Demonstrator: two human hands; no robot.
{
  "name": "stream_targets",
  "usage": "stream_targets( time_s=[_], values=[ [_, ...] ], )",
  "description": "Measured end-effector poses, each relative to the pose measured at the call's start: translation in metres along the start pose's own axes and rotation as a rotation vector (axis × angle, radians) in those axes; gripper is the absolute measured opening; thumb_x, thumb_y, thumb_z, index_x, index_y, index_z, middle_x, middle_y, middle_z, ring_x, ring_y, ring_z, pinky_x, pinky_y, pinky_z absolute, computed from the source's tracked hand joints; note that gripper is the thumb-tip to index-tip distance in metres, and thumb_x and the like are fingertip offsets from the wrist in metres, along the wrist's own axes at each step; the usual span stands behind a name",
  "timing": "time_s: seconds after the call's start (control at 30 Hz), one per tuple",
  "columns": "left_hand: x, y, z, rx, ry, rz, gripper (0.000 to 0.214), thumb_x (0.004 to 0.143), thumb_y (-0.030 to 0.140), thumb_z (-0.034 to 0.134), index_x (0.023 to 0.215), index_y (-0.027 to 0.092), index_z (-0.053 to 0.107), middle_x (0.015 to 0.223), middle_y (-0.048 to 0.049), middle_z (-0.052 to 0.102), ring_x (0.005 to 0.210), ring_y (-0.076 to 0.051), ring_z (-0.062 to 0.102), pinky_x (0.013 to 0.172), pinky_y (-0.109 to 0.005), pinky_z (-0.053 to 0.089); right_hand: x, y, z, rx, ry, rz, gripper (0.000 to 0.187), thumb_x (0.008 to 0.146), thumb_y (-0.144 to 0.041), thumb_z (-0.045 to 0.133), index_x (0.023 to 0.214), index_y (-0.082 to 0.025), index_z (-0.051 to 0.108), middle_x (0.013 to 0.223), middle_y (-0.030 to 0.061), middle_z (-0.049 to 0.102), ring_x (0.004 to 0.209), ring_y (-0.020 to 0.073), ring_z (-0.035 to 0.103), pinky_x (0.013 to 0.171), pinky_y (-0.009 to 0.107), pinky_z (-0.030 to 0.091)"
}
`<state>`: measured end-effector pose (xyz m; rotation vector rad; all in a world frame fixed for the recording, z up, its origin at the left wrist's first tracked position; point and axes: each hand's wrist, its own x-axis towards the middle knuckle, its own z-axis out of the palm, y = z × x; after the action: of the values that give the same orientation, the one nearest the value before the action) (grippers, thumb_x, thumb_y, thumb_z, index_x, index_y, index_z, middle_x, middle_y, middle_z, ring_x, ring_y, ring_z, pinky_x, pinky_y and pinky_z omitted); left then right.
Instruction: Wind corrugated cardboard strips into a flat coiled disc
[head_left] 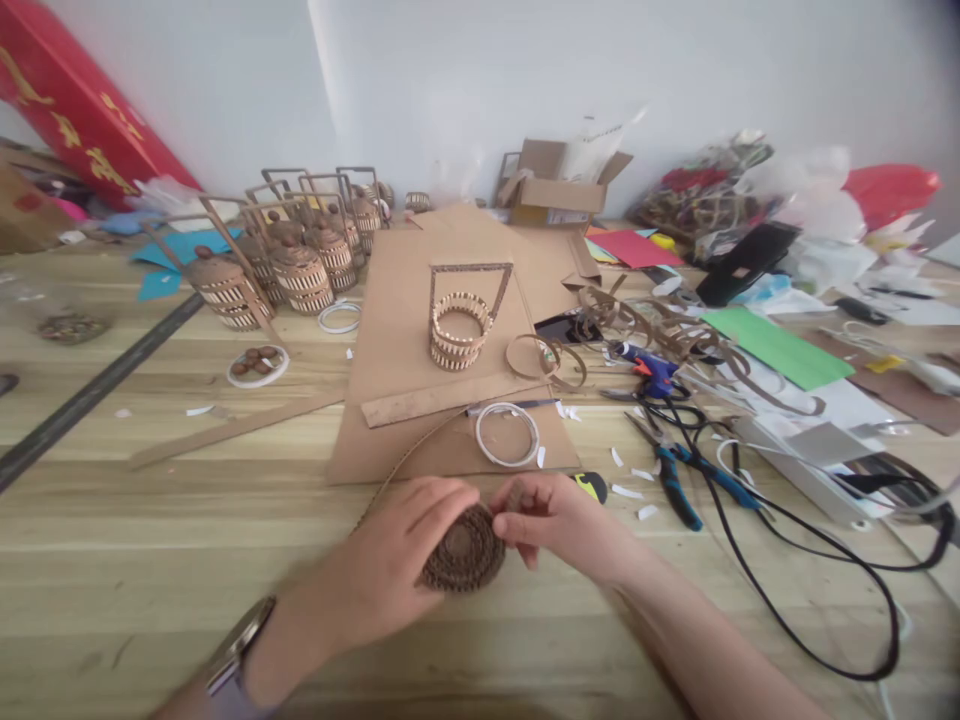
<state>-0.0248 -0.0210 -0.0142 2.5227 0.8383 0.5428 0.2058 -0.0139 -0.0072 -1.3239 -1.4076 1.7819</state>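
Note:
A tightly wound coil of corrugated cardboard strip [465, 552] lies on the wooden table [150, 520] near its front edge. My left hand [394, 565] is curled over the coil's left side and grips it. My right hand [551, 520] pinches the coil's right edge with fingers closed. A loose tail of the strip [405, 458] runs up and left from the coil onto a cardboard sheet [405, 320]. A small open cardboard basket with a handle [461, 320] stands on that sheet. A wooden ruler [450, 397] and a white tape ring [508, 434] lie near it.
Several finished cardboard lanterns [292, 255] stand at the back left. A blue glue gun [649, 365], blue-handled pliers [679, 480], black cables [787, 560] and curled cardboard strips [637, 320] lie to the right. Coloured paper [776, 345], a cardboard box [559, 185] and bags crowd the back right.

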Motion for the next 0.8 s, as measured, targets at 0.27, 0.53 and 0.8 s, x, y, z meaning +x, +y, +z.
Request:
stream_targets(
  time_s=[0.27,0.53,0.8],
  values=[
    [-0.004,-0.004,-0.001,0.028,0.083,0.078,0.084,0.085,0.011,0.067,0.152,0.026,0.02,0.15,-0.0164,0.047,0.143,-0.033,0.037,0.113,-0.054,0.041,-0.009,-0.024,-0.013,-0.023,-0.022,0.151,0.031,0.064,-0.037,0.082,0.07,-0.016,0.06,0.051,-0.0067,0.061,0.04,0.0061,0.056,0.04,0.015,0.04],
    [-0.007,-0.013,-0.003,0.027,0.414,-0.127,0.072,0.093,0.021,0.058,0.153,0.03,0.021,0.155,-0.0178,0.036,0.142,-0.036,0.039,0.109,-0.058,0.044,0.032,-0.087,-0.031,0.499,0.347,-0.013,0.022,0.08,-0.018,0.078,0.067,-0.013,0.061,0.056,0.0012,0.069,0.043,0.0067,0.063,0.045,0.013,0.053],
    [-0.006,-0.01,0.005,0.046,0.357,-0.048,0.062,0.094,0.019,0.055,0.15,0.026,0.029,0.151,-0.0168,0.044,0.139,-0.032,0.044,0.107,-0.052,0.048,0.091,-0.109,-0.033,0.534,0.468,-0.114,0.022,0.088,-0.016,0.071,0.068,-0.014,0.061,0.052,0.0006,0.068,0.044,0.0077,0.063,0.049,0.014,0.056]
  ],
)
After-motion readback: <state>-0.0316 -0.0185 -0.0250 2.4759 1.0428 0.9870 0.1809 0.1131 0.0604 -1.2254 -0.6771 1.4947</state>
